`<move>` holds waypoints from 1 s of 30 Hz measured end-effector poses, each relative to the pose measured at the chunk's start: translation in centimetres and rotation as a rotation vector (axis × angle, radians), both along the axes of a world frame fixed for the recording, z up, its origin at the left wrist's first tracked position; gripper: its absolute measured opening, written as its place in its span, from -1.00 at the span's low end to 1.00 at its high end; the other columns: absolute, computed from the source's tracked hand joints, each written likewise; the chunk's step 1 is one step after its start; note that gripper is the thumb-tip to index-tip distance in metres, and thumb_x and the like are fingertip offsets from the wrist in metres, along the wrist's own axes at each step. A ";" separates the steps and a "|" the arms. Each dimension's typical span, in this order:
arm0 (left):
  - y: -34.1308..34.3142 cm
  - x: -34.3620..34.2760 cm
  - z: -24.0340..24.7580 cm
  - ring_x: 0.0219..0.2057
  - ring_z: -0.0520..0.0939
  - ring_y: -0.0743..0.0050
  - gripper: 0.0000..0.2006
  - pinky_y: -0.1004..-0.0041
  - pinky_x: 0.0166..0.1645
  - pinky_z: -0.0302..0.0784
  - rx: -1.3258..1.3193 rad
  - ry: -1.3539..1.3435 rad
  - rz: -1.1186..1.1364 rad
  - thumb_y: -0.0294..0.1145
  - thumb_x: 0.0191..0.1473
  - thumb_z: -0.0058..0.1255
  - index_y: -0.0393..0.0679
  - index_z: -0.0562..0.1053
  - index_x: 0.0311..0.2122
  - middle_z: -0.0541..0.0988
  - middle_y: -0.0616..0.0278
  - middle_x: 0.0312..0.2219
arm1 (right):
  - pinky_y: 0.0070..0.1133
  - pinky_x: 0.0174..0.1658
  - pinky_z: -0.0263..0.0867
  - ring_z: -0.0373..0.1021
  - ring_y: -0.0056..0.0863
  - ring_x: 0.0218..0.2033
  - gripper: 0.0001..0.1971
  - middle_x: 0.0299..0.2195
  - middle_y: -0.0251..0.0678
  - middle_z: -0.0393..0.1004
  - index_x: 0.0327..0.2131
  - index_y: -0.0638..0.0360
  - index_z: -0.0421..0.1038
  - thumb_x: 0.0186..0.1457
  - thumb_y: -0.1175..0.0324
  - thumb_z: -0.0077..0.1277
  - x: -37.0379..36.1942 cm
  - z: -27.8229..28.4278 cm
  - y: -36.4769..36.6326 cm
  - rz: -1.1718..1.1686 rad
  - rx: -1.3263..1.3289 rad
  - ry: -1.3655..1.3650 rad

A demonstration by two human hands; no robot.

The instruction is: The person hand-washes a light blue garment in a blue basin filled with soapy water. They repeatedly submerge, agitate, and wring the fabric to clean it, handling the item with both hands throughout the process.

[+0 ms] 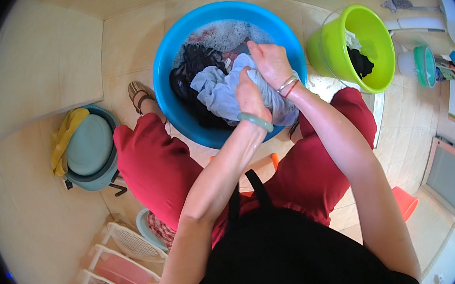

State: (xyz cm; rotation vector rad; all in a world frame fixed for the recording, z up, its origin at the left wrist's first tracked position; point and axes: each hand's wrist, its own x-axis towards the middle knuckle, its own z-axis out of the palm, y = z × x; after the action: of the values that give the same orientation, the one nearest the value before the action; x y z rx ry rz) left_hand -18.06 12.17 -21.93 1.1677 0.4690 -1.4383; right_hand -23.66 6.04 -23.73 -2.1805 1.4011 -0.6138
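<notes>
Between my knees stands a round blue tub (160, 55) holding sudsy water and wet laundry. A pale blue garment (215, 92) lies bunched on top, draping toward the tub's near right side. My left hand (251, 96), with a green bangle at the wrist, is closed on its cloth. Just beyond and to the right, my right hand (271, 63) grips the same garment, its fingers curled; a silver bracelet and red cord circle that wrist. Dark clothing (196, 59) fills the tub's left side, and white foam (227, 33) floats at the far side. The garment's exact kind is unclear.
A lime green bucket (378, 48) with black and white cloth inside stands right of the tub. At left is a grey-green basin (90, 142) with a yellow cloth (69, 137). A pale rack (120, 269) stands lower left, a coral container (406, 202) lower right.
</notes>
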 end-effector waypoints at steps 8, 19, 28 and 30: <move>-0.1 7.2 -3.6 -0.50 0.50 0.39 -0.72 0.43 -0.29 0.42 -0.308 0.118 -0.234 -0.19 0.19 -0.36 -0.09 0.40 -0.35 0.50 0.25 -0.50 | -0.45 -0.59 0.32 0.37 -0.25 -0.65 -0.81 -0.62 -0.20 0.35 -0.54 0.20 0.28 0.08 0.34 -0.09 3.6 4.6 7.9 0.282 -0.216 -0.117; 0.4 1.7 -3.3 -0.47 0.45 0.55 -0.73 0.46 -0.37 0.35 -0.096 0.035 -0.076 -0.21 0.14 -0.21 -0.17 0.44 -0.39 0.44 0.33 -0.52 | -0.30 -0.53 0.25 0.33 -0.03 -0.60 -0.74 -0.68 -0.03 0.33 -0.58 0.25 0.30 0.14 0.34 -0.13 0.6 -1.7 1.0 -0.084 -0.086 0.021; 0.8 4.7 -6.6 -0.42 0.49 0.51 -0.70 0.48 -0.32 0.39 -0.427 -0.010 -0.106 -0.16 0.16 -0.33 -0.04 0.37 -0.49 0.47 0.35 -0.52 | -0.31 -0.51 0.26 0.35 -0.08 -0.57 -0.76 -0.62 -0.06 0.35 -0.58 0.20 0.31 0.13 0.34 -0.15 2.8 1.6 4.0 0.173 -0.093 -0.025; -0.2 1.0 -1.6 -0.47 0.46 0.54 -0.76 0.47 -0.39 0.36 -0.040 -0.028 -0.051 -0.26 0.13 -0.22 -0.16 0.40 -0.45 0.44 0.34 -0.51 | -0.26 -0.50 0.27 0.35 -0.03 -0.57 -0.62 -0.64 0.00 0.38 -0.64 0.24 0.35 0.18 0.25 -0.23 -0.4 -1.8 -0.4 -0.050 -0.001 0.146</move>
State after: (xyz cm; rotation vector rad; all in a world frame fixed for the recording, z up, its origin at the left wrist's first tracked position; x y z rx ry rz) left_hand -17.09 11.99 -23.52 1.1733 0.3913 -1.4667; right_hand -24.07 5.66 -25.52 -2.2357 1.5333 -0.4806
